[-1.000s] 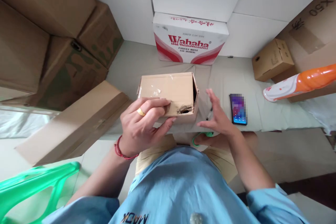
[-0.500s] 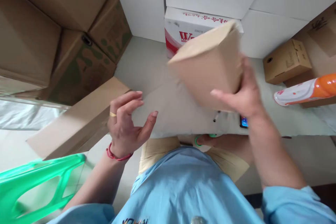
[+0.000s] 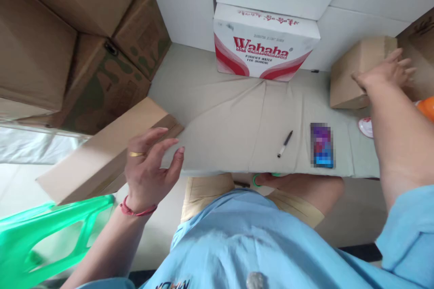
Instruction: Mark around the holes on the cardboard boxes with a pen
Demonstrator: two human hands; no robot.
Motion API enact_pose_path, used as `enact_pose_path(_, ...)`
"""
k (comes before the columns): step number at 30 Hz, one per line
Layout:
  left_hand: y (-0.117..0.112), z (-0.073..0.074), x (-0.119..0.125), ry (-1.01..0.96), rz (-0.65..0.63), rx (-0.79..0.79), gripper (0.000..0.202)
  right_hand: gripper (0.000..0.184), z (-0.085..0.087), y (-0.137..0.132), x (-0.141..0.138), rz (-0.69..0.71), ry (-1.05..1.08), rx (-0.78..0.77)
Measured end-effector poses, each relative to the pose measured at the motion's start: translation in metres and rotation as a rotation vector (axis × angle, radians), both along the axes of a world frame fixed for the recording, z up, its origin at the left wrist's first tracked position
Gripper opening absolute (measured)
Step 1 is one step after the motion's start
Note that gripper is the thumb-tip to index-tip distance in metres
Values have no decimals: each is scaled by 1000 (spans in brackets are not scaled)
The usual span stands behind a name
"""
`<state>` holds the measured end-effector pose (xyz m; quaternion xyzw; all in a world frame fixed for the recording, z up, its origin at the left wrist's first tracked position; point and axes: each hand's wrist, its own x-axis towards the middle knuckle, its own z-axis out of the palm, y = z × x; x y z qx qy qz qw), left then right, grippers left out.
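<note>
My right hand (image 3: pixel 386 73) is stretched far to the right, fingers spread and lying on the top of a small brown cardboard box (image 3: pixel 352 72) that sits at the right end of the cloth-covered table (image 3: pixel 220 113). It does not grip the box. My left hand (image 3: pixel 149 167) hovers open by the table's near left corner, fingers apart and holding nothing, right beside a long flat cardboard box (image 3: pixel 101 153) that leans against that corner.
A black pen (image 3: pixel 285 143) and a phone (image 3: pixel 322 144) lie on the cloth near the front edge. A white and red Wahaha carton (image 3: pixel 264 45) stands at the back. Brown cartons (image 3: pixel 68 45) are stacked left, an orange and white bottle (image 3: pixel 425 108) lies right, a green plastic stool (image 3: pixel 44 235) lower left.
The small box went from under my left hand in the middle, up in my right hand, and over to the right end of the table. My left hand let go and drew back left.
</note>
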<state>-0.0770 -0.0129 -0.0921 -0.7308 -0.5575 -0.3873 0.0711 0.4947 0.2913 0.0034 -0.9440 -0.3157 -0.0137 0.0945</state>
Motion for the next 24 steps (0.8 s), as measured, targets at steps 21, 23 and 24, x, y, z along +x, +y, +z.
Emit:
enact_pose_path(21, -8, 57, -81, 445, 474, -759, 88, 13, -93, -226, -81, 920, -86, 764)
enact_pose_path(23, -11, 55, -79, 422, 513, -822, 90, 14, -104, -245, -81, 884, -27, 782)
enact_pose_path(24, -12, 54, -78, 404, 547, -830, 91, 15, -108, -252, -80, 863, -2, 792)
